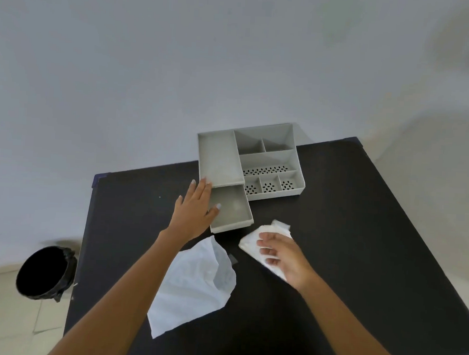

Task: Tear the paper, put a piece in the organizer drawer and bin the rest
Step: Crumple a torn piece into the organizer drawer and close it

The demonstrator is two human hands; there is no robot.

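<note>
A grey organizer [267, 154] with several compartments stands at the far side of the black table [348, 225]. Its drawer [231, 207] is pulled out toward me and holds nothing. My left hand [195, 210] rests flat against the drawer's left side, fingers spread, thumb over its rim. My right hand [280, 254] is closed on a crumpled piece of white paper [251, 241] just in front of the drawer, to its right. A larger torn sheet of white paper [194, 284] lies on the table between my forearms.
A black bin [45, 272] with a dark liner stands on the pale floor to the left of the table, below its edge. A plain grey wall runs behind the table.
</note>
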